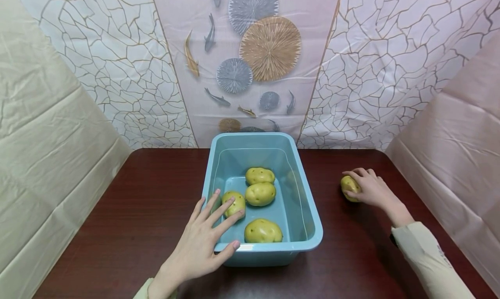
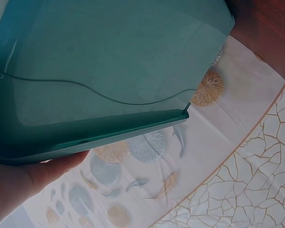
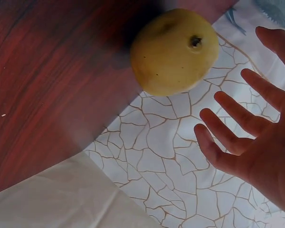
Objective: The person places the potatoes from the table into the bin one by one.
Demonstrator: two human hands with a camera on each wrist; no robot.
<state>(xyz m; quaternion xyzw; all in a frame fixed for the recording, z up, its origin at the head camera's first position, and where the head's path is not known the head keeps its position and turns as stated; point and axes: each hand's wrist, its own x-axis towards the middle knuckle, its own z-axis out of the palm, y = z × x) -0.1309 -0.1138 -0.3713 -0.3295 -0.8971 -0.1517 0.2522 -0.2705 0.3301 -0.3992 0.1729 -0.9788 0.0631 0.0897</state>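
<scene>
A light blue plastic basin (image 1: pixel 314 216) stands mid-table with several yellow-green potatoes inside, among them one potato (image 1: pixel 263 231) near its front wall. My left hand (image 1: pixel 201 242), fingers spread, lies over the basin's front left corner, partly covering another potato (image 1: pixel 233 203). In the left wrist view, part of that hand (image 2: pixel 31 183) shows against the basin's edge (image 2: pixel 133 132). Out on the table to the right is a single potato (image 1: pixel 349 187), with my right hand (image 1: pixel 375 190) beside it. The right wrist view shows a gap between this potato (image 3: pixel 173 54) and the loosely bent fingers (image 3: pixel 259 90).
The dark red-brown wooden table (image 1: pixel 148 212) spreads out on both sides of the basin. A patterned cloth (image 1: pixel 148 73) hangs behind it, and plain beige cloth (image 1: pixel 449 160) closes off the sides.
</scene>
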